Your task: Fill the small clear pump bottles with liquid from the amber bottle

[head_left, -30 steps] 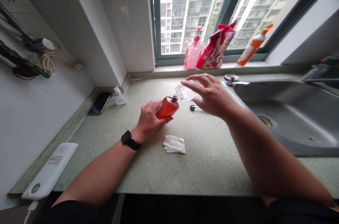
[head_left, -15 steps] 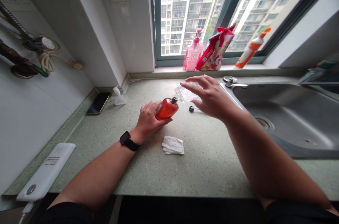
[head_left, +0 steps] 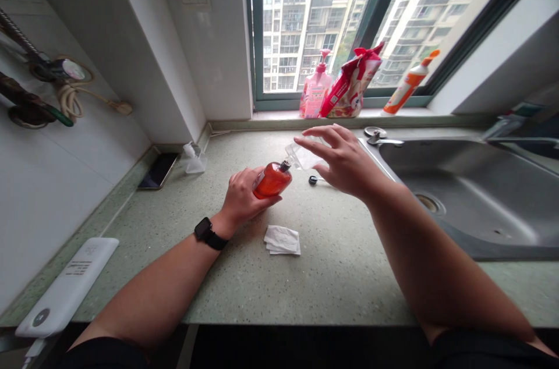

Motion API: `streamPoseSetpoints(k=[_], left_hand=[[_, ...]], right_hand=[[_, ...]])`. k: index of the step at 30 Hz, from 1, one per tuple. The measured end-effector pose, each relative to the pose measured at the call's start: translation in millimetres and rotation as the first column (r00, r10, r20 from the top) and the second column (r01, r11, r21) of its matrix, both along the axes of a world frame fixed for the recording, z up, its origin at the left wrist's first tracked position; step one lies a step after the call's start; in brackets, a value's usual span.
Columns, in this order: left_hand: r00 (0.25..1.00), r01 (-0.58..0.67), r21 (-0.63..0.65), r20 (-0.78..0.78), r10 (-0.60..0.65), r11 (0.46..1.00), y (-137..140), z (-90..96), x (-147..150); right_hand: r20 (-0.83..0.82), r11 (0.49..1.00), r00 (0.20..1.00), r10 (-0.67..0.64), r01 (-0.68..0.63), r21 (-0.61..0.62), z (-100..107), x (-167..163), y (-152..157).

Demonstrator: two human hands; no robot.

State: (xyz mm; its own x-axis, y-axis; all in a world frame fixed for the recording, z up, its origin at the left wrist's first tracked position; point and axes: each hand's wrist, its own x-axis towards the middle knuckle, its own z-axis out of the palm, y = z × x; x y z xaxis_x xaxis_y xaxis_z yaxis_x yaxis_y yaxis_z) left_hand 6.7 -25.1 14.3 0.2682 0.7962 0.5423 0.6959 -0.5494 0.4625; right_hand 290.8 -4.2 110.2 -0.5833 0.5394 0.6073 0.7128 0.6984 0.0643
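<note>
My left hand (head_left: 243, 195) is wrapped round an orange-red bottle (head_left: 274, 180), tilted with its dark neck up to the right. In my right hand (head_left: 340, 156) is a clear bottle (head_left: 302, 155), tipped so that its mouth meets the orange bottle's neck. Its far side is hidden behind my fingers. Just below my right hand a black bottle cap (head_left: 312, 180) with a thin stem lies on the counter. Folded white tissue (head_left: 282, 240) rests nearer to me. A small clear pump top (head_left: 193, 158) stands to the left of the bottles.
A steel sink (head_left: 463, 183) is on the right. A phone (head_left: 159, 171) and a white power bank (head_left: 70, 284) lie along the left edge. On the windowsill stand a pink pump bottle (head_left: 315, 92), a red bag (head_left: 353, 84) and an orange-and-white bottle (head_left: 407, 87).
The whole view has shifted slightly. Both hands keep their hold, and the two bottles stay mouth to mouth with about the same tilt.
</note>
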Motion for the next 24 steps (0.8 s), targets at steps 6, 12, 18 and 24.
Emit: streamPoseSetpoints(k=[6,12,18,24], left_hand=[[1.0,-0.003,0.0,-0.001,0.003,1.0,0.0,0.4,0.1],[1.0,0.0,0.008,-0.001,0.0,1.0,-0.1,0.2,0.6],[1.0,-0.003,0.006,-0.003,0.003,1.0,-0.4,0.5,0.5],[1.0,-0.002,0.009,-0.005,0.002,1.0,0.1,0.0,0.2]], right_hand=[[0.007,1.0,1.0,0.001,-0.001,0.013,0.3,0.2,-0.5],[0.005,1.0,1.0,0.003,-0.003,0.019,-0.2,0.3,-0.3],[0.007,1.0,1.0,-0.005,0.005,0.013,0.0,-0.3,-0.8],[0.02,1.0,1.0,-0.001,0.001,0.018,0.5,0.6,-0.2]])
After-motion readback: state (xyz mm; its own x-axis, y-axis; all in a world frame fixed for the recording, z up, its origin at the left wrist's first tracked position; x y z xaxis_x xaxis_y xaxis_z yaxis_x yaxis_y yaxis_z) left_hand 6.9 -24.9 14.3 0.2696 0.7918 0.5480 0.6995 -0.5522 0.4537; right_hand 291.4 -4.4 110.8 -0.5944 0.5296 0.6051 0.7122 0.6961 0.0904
